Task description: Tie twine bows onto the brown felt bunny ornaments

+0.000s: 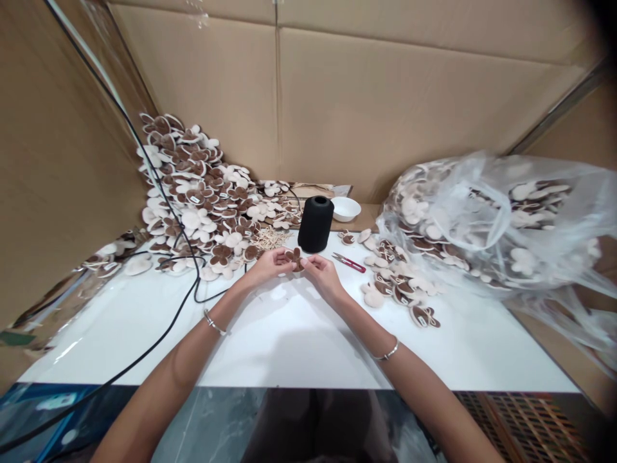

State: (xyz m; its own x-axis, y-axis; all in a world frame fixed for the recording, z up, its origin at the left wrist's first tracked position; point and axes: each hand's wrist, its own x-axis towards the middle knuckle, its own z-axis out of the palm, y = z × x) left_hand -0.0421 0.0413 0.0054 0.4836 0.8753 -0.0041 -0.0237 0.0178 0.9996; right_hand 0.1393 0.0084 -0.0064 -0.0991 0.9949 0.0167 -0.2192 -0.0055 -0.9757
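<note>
Both my hands meet over the white table (270, 341), just in front of a black thread spool (315, 223). My left hand (270, 263) and my right hand (322, 272) each pinch a small brown flower-shaped fabric piece (294, 257) between their fingertips. Fingers of both hands are closed on it. A thin bracelet sits on each wrist.
A big heap of brown and cream flower pieces (197, 193) lies at the back left. A clear plastic bag (496, 218) full of them sits at the right, with loose ones (400, 283) spilled beside it. Red-handled snips (349, 262), a white bowl (346, 208), a black cable (168, 315), cardboard walls.
</note>
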